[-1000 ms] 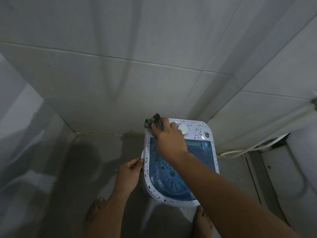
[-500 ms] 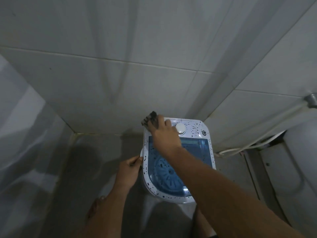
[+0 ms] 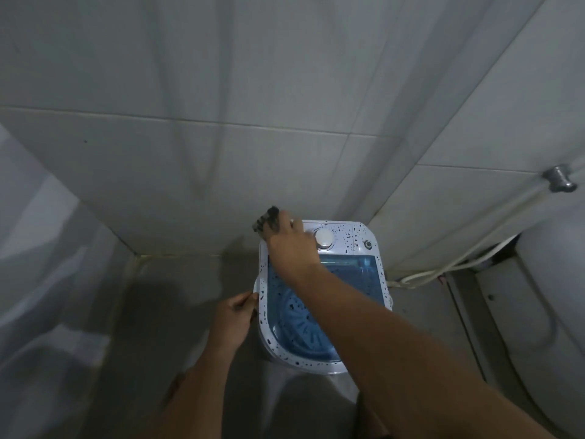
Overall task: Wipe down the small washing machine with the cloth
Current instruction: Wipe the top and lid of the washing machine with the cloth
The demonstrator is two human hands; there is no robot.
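A right hand presses a dark cloth onto the far-left corner of a small washing machine, white with dark speckles and a blue lid, while the left hand grips its left rim. Grey wall tiles rise behind.

The grey floor carries the small washing machine in its far corner against the tiled walls, with a white hose lying just beside it.
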